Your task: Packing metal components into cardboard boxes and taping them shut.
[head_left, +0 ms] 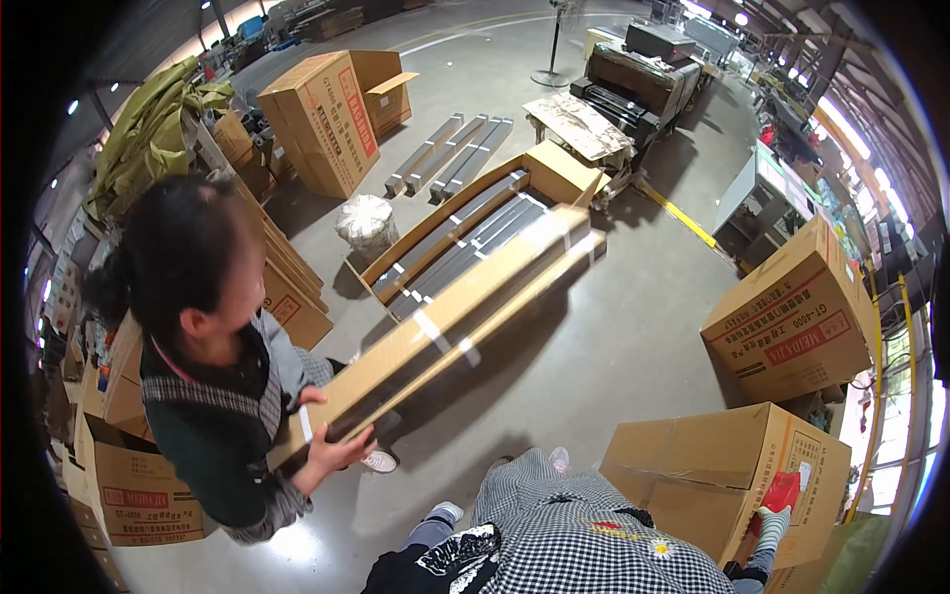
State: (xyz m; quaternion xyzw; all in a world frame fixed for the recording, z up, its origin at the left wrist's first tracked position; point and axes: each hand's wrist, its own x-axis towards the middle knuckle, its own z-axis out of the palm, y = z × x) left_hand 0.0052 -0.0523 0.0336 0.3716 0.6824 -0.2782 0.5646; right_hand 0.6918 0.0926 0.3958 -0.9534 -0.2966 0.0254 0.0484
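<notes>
At the lower right, my right hand point(775, 525), in a striped glove, is closed on a red object point(781, 492) whose exact kind is unclear. It is beside the end of a large closed carton point(683, 450). My left hand point(447, 512), in a pale glove, hangs low by my checked apron point(594, 540); its fingers are too small to make out. To the left, a co-worker point(203, 396) grips one end of a long bundle of cardboard-edged dark profiles point(435, 332), bound with white tape. Its far end overlaps an open long carton point(381, 282) packed with dark profiles.
Several wrapped profiles point(450, 158) lie on the floor beyond the carton, near a white wrapped bundle point(366, 223). A tall carton point(322, 124) stands behind. Another carton point(792, 317) is at the right. A worn table point(579, 124) adjoins a dark machine point(643, 84).
</notes>
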